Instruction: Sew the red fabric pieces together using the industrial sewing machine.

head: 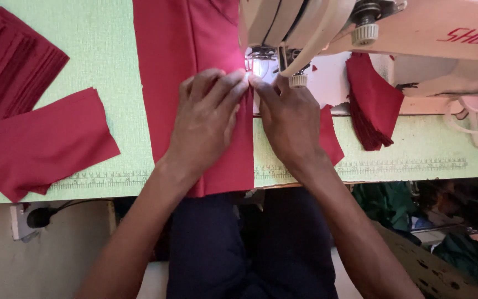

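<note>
1 cream sewing machine, 2 hands, approx. 4 loose red cloth pieces, 1 stack of red cloth.
</note>
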